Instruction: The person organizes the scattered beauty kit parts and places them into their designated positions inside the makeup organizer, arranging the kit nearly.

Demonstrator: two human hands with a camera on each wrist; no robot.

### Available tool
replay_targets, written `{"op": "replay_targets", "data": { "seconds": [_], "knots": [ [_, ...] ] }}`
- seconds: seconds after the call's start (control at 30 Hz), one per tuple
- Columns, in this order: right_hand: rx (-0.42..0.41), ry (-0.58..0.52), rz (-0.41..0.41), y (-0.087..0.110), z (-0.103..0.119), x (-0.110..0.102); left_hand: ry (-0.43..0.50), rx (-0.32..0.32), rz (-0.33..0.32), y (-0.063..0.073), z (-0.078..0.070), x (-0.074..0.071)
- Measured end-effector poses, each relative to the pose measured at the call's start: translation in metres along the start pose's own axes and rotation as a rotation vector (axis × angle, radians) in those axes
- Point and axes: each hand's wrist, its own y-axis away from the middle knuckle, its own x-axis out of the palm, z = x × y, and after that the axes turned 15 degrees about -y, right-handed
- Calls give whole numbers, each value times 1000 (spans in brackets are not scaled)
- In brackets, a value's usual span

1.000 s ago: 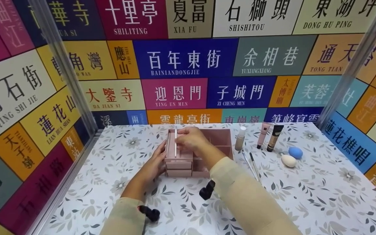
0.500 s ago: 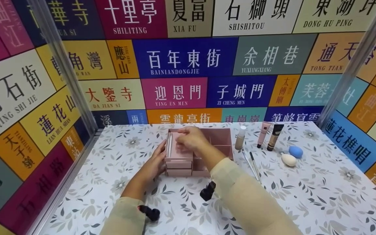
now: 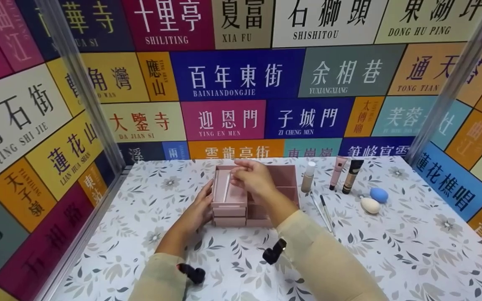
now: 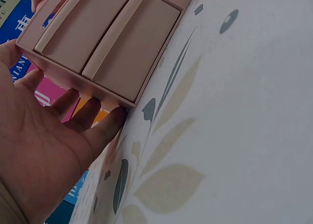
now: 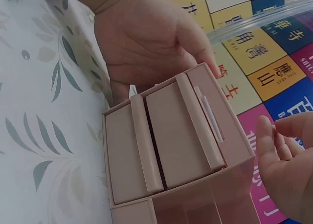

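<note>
A pink cosmetics organizer (image 3: 230, 211) stands on the table, two drawers (image 5: 129, 150) stacked at its left and divided compartments at its right. My left hand (image 3: 198, 210) steadies its left side, fingers spread along the wall; in the left wrist view the hand (image 4: 46, 136) touches the lower edge and corner. My right hand (image 3: 254, 179) is over the top left section, fingers bent loosely. A slim white strip (image 3: 226, 188) lies slanted there, its far end close to the fingertips. In the right wrist view, the right hand (image 5: 286, 165) has nothing visible between thumb and fingers.
Right of the organizer are a pump bottle (image 3: 308, 177), a pink tube (image 3: 337, 173), a black-and-beige tube (image 3: 352, 177) and two slim brushes (image 3: 326, 211). Farther right lie a blue sponge (image 3: 379, 195) and a cream sponge (image 3: 370, 205). Sign-covered walls enclose the table's back and sides.
The white strip stood straight beneath my right fingers, then showed at the section's left edge, and now slants nearer its middle. My right hand has shifted slightly right; the left has stayed put.
</note>
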Motion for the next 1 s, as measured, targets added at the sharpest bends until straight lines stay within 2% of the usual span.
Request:
{"op": "replay_targets", "data": {
  "seconds": [0.07, 0.37, 0.57, 0.9, 1.0],
  "knots": [
    [-4, -25, -2, 5, 3, -5, -8, 8, 0, 0, 0, 0],
    [-5, -10, -15, 26, 7, -42, -26, -3, -7, 2, -1, 0],
    [-18, -16, 4, 40, 11, -66, -24, -1, -2, 1, -1, -1],
    [-36, 47, 14, 53, 19, -104, -22, -39, -8, 0, -1, 0],
    [-44, 73, 3, 57, 23, -119, -16, -22, 0, 0, 0, 0]
  ]
}}
